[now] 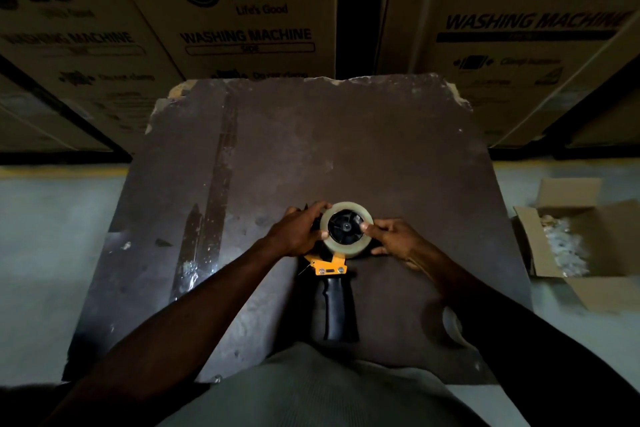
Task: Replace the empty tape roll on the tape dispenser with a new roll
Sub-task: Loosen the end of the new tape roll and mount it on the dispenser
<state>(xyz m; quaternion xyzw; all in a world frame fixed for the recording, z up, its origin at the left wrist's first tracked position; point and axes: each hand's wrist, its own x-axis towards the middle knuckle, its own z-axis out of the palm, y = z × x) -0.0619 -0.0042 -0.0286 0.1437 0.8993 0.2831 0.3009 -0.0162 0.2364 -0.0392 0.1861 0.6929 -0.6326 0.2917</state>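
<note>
Where the worn, dark counter (381,149) lies nearest the person, a tape dispenser (337,298) rests flat, its ribbed black handle pointing toward them and its yellow metal frame farther out. A glossy clear tape roll (346,246) sits on the black spoked hub. The left hand (296,230) grips the roll's left rim; the right hand (394,241) pinches its right edge with its fingers. Beyond stand cardboard boxes (242,10) printed "LG Life's Good" and "WASHING MACHINE".

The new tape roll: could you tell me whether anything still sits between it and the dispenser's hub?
Nothing visible does. The tape roll already sits around the dispenser's black hub, with both hands' fingers on it.
</note>
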